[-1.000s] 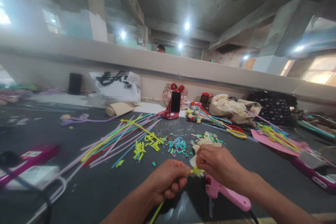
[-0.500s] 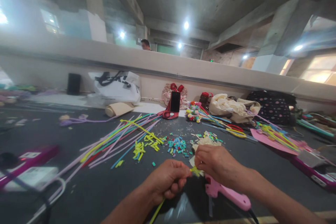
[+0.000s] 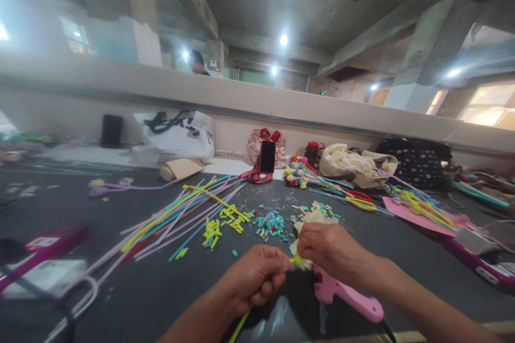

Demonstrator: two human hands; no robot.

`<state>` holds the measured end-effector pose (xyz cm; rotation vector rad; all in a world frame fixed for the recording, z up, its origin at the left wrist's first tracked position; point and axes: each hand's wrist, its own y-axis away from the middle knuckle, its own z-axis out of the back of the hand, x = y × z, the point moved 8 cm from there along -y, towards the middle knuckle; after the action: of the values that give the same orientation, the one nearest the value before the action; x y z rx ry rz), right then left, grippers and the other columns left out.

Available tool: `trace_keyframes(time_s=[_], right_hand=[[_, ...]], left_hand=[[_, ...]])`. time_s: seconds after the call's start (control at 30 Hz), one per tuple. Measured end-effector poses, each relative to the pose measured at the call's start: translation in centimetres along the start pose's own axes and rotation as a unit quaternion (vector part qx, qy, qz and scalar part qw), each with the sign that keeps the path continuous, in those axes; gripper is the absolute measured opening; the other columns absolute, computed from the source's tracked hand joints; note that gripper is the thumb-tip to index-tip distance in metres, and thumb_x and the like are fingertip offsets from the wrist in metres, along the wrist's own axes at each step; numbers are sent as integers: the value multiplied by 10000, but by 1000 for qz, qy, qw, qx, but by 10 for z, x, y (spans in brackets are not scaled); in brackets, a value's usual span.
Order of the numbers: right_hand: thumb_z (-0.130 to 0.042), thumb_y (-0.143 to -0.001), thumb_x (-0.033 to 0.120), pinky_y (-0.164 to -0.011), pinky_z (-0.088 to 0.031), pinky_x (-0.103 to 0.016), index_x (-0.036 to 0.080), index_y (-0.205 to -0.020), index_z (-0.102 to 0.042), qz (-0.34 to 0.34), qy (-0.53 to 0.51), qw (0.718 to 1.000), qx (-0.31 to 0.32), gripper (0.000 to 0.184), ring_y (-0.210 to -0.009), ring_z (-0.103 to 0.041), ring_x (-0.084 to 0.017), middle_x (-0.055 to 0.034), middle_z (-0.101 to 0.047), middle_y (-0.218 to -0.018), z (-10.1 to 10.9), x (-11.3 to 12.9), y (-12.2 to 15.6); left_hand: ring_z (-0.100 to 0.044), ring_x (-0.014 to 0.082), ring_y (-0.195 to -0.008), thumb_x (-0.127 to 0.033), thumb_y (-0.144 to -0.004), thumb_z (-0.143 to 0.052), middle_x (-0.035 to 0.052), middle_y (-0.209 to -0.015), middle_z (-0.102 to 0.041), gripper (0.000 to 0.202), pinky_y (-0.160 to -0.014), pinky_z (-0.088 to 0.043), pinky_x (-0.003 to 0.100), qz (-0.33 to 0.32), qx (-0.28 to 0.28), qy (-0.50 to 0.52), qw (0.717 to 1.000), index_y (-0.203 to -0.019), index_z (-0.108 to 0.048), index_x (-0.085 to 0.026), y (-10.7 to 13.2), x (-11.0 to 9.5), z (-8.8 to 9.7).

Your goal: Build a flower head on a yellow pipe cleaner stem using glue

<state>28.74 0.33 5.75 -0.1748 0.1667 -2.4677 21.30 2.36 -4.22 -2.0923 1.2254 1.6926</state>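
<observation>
My left hand (image 3: 261, 274) is closed around a yellow-green pipe cleaner (image 3: 240, 327), whose lower end runs down toward the table's front edge. From its fingertips a small yellow tuft (image 3: 298, 261) pokes out to the right. My right hand (image 3: 328, 244) is curled with its fingertips pressed together at that tuft; what they pinch is hidden. Just below the right hand lies a pink hot glue gun (image 3: 348, 296). Behind the hands is a crumpled cream cloth (image 3: 319, 218), with cut turquoise pieces (image 3: 270, 223) beside it and yellow cut pieces (image 3: 212, 232) to the left.
Long pipe cleaners (image 3: 161, 225) in several colours lie at left. Behind them stand a white bag (image 3: 181, 136) and a phone (image 3: 267, 156). Scissors (image 3: 360, 202) and a pink sheet (image 3: 414, 217) with more pipe cleaners lie at right. A person's head (image 3: 197, 61) shows beyond the partition.
My hands keep almost the same pose, with the right fingertips a touch further left at the yellow tuft. The person beyond the partition has moved left.
</observation>
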Motion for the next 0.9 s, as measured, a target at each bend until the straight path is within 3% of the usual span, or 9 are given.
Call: trace_keyframes(time_s=[0.3,0.43,0.57,0.77,0.83,0.9], right_hand=[[-395,-899,247,-624,-427,-229,181,-812,-613,-76,-150,980,-109,244,-678,-566,-123,-15,-610,-732,23,-24,25],[-417,-882,259,-607,-442,-238,192,-862,-617,-121,-203,962,-138,212,-670,-579,-133,-9,-617,-725,16,-34,36],[-412,-866,276,-514,-420,-221,204,-942,-587,-178,-288,927,-163,204,-596,-548,-118,-5,-588,-758,5,-44,43],[-388,-788,185,-421,-316,-201,196,-813,-598,-275,-333,877,-214,212,-430,-396,-98,72,-392,-489,-1,-66,57],[-421,-774,211,-399,-279,-200,196,-801,-609,-281,-354,867,-210,191,-407,-352,-90,79,-359,-477,-3,-67,57],[-491,-759,257,-428,-315,-201,198,-885,-616,-241,-405,859,-199,187,-457,-393,-93,65,-419,-540,-4,-56,51]], left_hand=[[-296,9,-218,-281,-633,-593,-82,-354,-486,143,-233,-104,116,-32,4,37,999,-672,-552,-148,1,-7,1],[-341,23,-209,-311,-646,-603,-62,-379,-523,179,-224,-140,126,-54,16,50,997,-680,-564,-139,2,-10,-2],[-415,21,-272,-320,-655,-628,-48,-425,-543,193,-255,-188,104,-67,7,56,996,-655,-563,-138,4,-12,-3],[-436,21,-326,-371,-657,-645,-39,-448,-527,259,-276,-223,95,-86,8,59,995,-610,-546,-137,6,-15,-6],[-417,16,-310,-386,-644,-654,-39,-448,-525,278,-268,-218,98,-92,15,59,994,-594,-538,-138,7,-16,-7],[-382,7,-288,-401,-627,-663,-42,-442,-521,294,-259,-207,100,-95,22,58,994,-586,-535,-140,8,-17,-8]])
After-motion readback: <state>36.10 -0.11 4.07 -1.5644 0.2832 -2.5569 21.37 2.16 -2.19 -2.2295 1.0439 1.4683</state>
